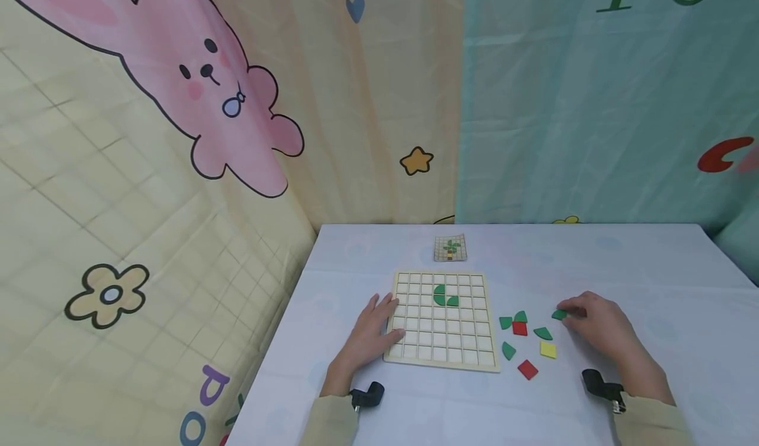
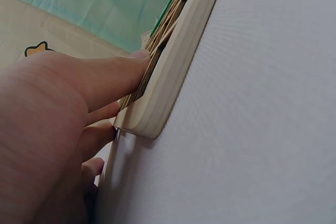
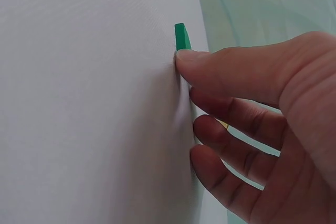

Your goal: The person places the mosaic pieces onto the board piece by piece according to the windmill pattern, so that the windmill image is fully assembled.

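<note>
A square wooden grid board (image 1: 443,342) lies on the table, with green quarter-circle tiles (image 1: 439,294) set in its upper cells. My left hand (image 1: 369,333) rests at the board's left edge, fingers spread; in the left wrist view its straight thumb (image 2: 113,77) touches the rim near a corner. To the right of the loose tiles, my right hand (image 1: 600,324) pinches a green quarter-circle tile (image 1: 559,315) at its fingertips. The right wrist view has the thumb on that tile (image 3: 181,36), low at the tabletop, with the other fingers loosely bent.
Between board and right hand lie several green quarter-circle tiles (image 1: 508,350), two red squares (image 1: 528,369) and a yellow square (image 1: 548,350). A small pattern card (image 1: 441,251) lies behind the board. Printed curtains (image 1: 379,103) hang behind and left of the white table (image 1: 652,261).
</note>
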Demonstrator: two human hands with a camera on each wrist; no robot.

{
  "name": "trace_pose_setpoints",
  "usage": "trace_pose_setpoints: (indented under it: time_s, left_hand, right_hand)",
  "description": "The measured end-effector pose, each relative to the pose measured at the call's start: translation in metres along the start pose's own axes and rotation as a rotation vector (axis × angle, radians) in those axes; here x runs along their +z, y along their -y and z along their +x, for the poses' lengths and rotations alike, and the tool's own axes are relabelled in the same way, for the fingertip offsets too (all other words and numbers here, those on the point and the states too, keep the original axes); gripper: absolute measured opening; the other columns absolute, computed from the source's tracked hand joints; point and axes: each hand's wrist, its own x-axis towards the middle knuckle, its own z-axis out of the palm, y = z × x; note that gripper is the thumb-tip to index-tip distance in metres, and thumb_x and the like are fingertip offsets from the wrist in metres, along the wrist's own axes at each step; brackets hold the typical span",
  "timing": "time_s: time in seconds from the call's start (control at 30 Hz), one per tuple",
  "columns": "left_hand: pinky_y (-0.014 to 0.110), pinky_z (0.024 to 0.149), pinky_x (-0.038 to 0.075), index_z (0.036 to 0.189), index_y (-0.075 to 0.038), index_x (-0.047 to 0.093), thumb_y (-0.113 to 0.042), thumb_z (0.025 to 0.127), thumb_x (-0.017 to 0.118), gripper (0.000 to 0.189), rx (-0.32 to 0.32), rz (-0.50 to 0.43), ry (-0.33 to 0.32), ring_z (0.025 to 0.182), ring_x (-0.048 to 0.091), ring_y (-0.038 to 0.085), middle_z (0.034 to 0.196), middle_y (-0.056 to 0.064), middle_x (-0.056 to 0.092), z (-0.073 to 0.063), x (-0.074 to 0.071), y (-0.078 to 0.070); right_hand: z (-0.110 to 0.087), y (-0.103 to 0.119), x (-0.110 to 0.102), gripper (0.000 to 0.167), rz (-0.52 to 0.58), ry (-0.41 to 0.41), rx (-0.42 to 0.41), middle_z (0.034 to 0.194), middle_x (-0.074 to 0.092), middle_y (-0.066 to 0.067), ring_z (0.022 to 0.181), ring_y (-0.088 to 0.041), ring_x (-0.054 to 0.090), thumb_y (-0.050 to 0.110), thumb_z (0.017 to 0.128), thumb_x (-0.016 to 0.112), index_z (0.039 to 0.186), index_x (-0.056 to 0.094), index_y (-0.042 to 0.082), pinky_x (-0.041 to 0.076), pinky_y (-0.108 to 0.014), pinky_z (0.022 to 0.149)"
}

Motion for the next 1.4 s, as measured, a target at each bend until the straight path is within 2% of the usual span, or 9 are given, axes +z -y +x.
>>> trace_pose_setpoints:
  time_s: [0.13,0.37,0.77,1.0,1.17,1.4]
  left_hand:
    - [0.056,0.119,0.018,0.155,-0.013,0.041,-0.040,0.098,0.064,0.068,0.000,-0.007,-0.002,0.154,0.009,0.030,0.164,0.002,0.030,-0.0005,0.0007,0.0002]
    - [0.056,0.120,0.017,0.156,-0.014,0.040,-0.041,0.098,0.063,0.068,-0.003,-0.009,0.003,0.154,0.008,0.030,0.164,0.002,0.029,-0.0014,0.0014,0.0006]
    - [0.057,0.119,0.017,0.156,-0.014,0.040,-0.042,0.098,0.063,0.068,-0.009,-0.017,0.011,0.154,0.009,0.031,0.164,0.002,0.029,-0.0027,0.0025,0.0017]
    - [0.058,0.119,0.018,0.156,-0.014,0.040,-0.040,0.098,0.063,0.067,-0.014,-0.015,0.005,0.154,0.008,0.030,0.164,0.002,0.029,-0.0034,0.0014,0.0029]
    - [0.057,0.119,0.017,0.156,-0.015,0.040,-0.040,0.098,0.063,0.068,-0.003,-0.022,0.007,0.154,0.008,0.030,0.164,0.002,0.029,-0.0034,0.0012,0.0025]
    - [0.058,0.119,0.018,0.156,-0.015,0.040,-0.041,0.098,0.062,0.068,0.001,-0.020,0.000,0.154,0.008,0.030,0.164,0.002,0.028,-0.0009,0.0004,0.0024]
  right_hand:
    - [-0.0011,-0.0010,0.0021,0.029,0.014,-0.009,0.013,0.106,0.065,-0.021,0.101,-0.043,0.058,0.004,0.084,0.078,0.111,0.071,-0.001,0.051,-0.060,0.086]
    - [-0.0011,-0.0007,-0.0005,0.027,0.030,-0.018,0.048,0.093,0.066,-0.013,0.086,-0.032,0.057,0.007,0.083,0.080,0.106,0.069,0.001,0.053,-0.046,0.072]
    - [-0.0041,0.0017,0.0015,0.020,0.066,-0.043,0.095,0.087,0.065,-0.010,0.082,-0.029,0.055,0.010,0.085,0.079,0.101,0.069,0.003,0.048,-0.033,0.063]
    - [-0.0034,0.0045,0.0017,0.019,0.082,-0.048,0.081,0.087,0.065,-0.009,0.082,-0.028,0.056,0.009,0.086,0.078,0.101,0.069,0.003,0.048,-0.035,0.065]
    - [-0.0045,0.0048,0.0031,0.022,0.082,-0.044,0.083,0.090,0.066,-0.010,0.084,-0.029,0.057,0.008,0.086,0.077,0.107,0.071,0.002,0.050,-0.035,0.066]
    - [-0.0038,0.0077,0.0041,0.028,0.075,-0.036,0.078,0.102,0.065,-0.019,0.094,-0.037,0.055,0.005,0.088,0.076,0.115,0.071,0.003,0.053,-0.052,0.080]
